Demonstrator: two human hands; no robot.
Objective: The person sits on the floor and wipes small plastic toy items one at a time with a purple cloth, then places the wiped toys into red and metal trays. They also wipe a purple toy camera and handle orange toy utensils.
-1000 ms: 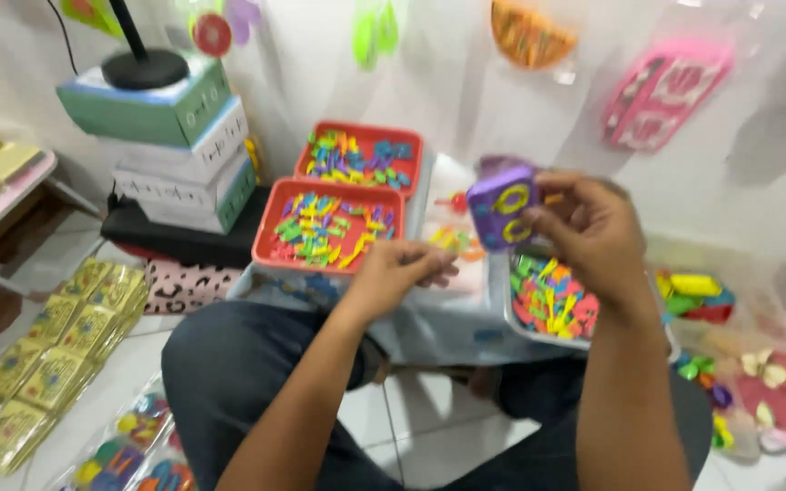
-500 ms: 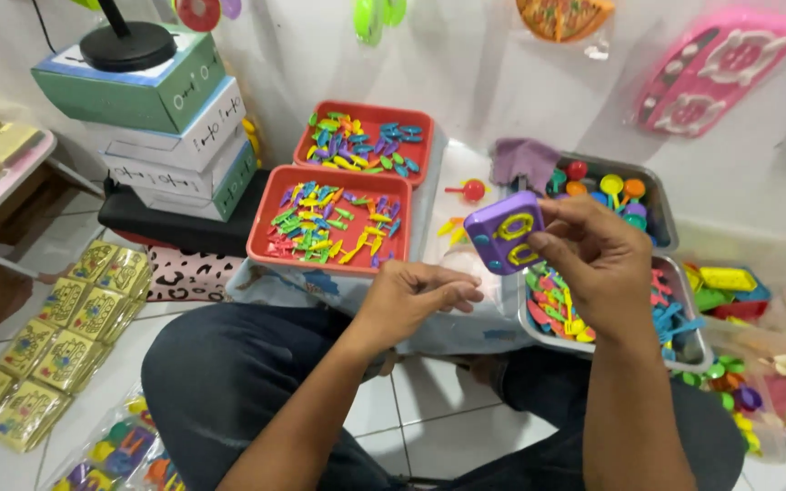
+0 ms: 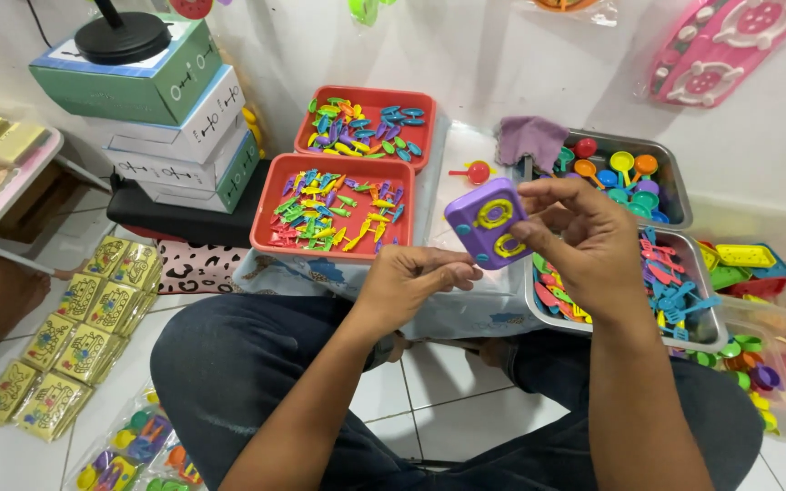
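Note:
My right hand (image 3: 587, 244) holds a small purple toy stove (image 3: 487, 222) with two yellow ring burners, tilted, above my lap. My left hand (image 3: 416, 279) is just below and left of it, fingers curled, fingertips near the stove's lower edge; I cannot tell if it pinches a small piece. Behind the hands are two red trays (image 3: 267, 211) of small coloured plastic pieces and two metal trays (image 3: 700, 327) of toy utensils.
Stacked boxes (image 3: 179, 118) with a black stand on top sit at the left. Yellow packets (image 3: 79, 323) and bagged toy sets (image 3: 129, 445) lie on the tiled floor. More toy parts fill bins at the right (image 3: 748, 259). A pink toy pack (image 3: 730, 41) hangs on the wall.
The view has shifted down and closer. My right hand has kept the purple stove, lowering it slightly toward my left hand, which has stayed curled beneath it.

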